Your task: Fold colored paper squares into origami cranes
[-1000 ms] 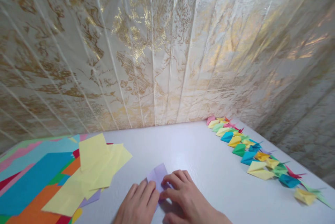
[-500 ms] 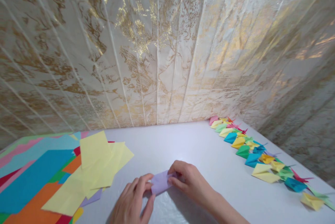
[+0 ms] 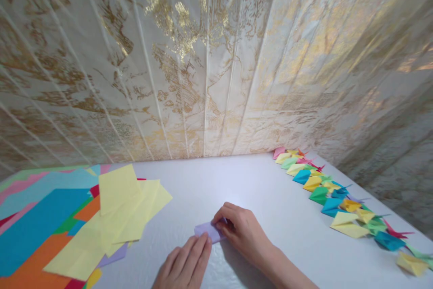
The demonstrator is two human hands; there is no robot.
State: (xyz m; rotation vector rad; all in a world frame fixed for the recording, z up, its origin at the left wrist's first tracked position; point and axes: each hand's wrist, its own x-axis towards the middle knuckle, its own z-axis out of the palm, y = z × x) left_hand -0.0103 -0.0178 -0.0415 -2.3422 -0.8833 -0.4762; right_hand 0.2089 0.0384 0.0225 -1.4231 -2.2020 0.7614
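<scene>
On white surface [image 3: 260,181], folded purple paper [image 3: 203,228] lies just beyond left grip [image 3: 187,264], its fingers extended flat onto near edge; right grip [image 3: 241,228] pinches paper's right end.

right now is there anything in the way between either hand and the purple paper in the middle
Nothing visible: the left hand has fingers on the purple paper, and the right hand pinches its right end. The yellow sheets lie off left, the folded paper pieces off right.

Two grips [image 3: 186,263] [image 3: 244,228], one held lilac paper [image 3: 215,235]
</scene>
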